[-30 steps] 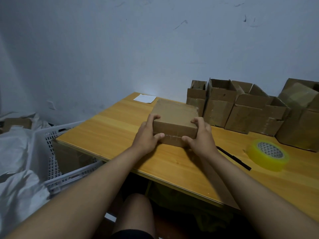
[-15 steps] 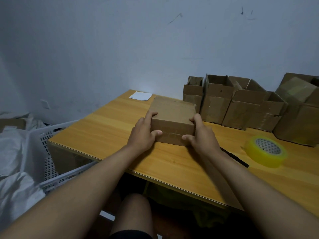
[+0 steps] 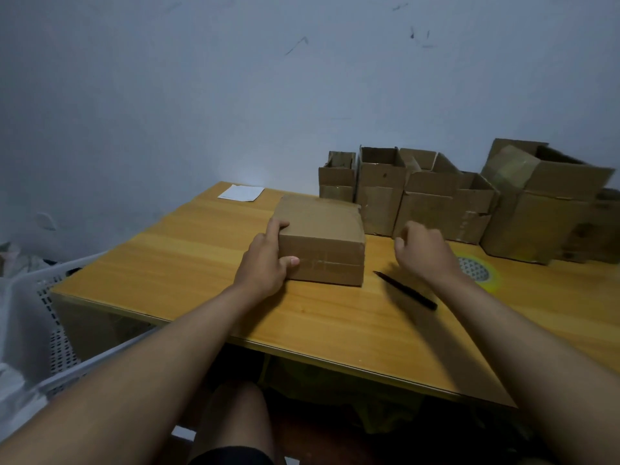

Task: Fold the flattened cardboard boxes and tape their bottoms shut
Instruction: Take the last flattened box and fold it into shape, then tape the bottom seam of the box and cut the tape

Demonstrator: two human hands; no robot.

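The box [image 3: 321, 239] sits mid-worktop [image 3: 201, 263], bottom up; the left hand [image 3: 266, 260] grips its left side; the right hand [image 3: 423, 253], loosely curled and holding nothing, hovers apart, nearer the tape [image 3: 483, 273] lying just right.

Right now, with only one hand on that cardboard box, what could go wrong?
The left hand alone steadies the cardboard box, so it might slide or the folded flaps could spring open before tape goes on. The right hand hangs above the black pen, just short of the yellow tape roll; reaching for the roll, it could knock the pen off the table.
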